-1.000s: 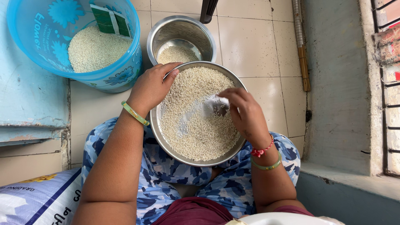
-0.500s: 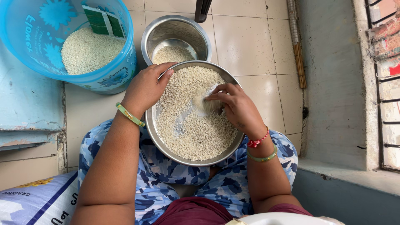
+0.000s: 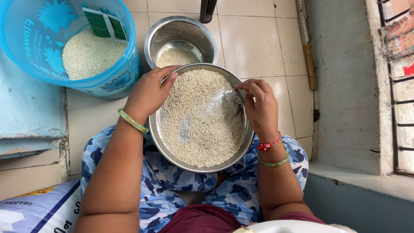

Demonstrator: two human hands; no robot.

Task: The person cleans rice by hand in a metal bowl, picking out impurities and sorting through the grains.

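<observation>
**Sorting grain in a steel plate held on the lap**

Since the earlier frame the right hand had drawn out of the middle of the rice to the plate's right edge, and the bare streak it had cleared in the grain had largely closed over. The tiled floor carried the vessels. At its upper left corner stood a blue plastic bucket, partly filled with white grain, with a green packet lying on top. On the person's lap, over blue patterned cloth, rested the wide steel plate, heaped with rice. Beyond the plate's far edge, touching it in this view, stood a smaller steel bowl with a little grain in its bottom. The left hand gripped the plate's upper left rim, thumb over the edge and fingers below. The right hand hung at the right rim, fingers curled loosely downward towards the grain, clamped on nothing. A green bangle circled the left wrist; a red thread and a second green bangle circled the right. A printed sack lay at the lower left corner.
</observation>
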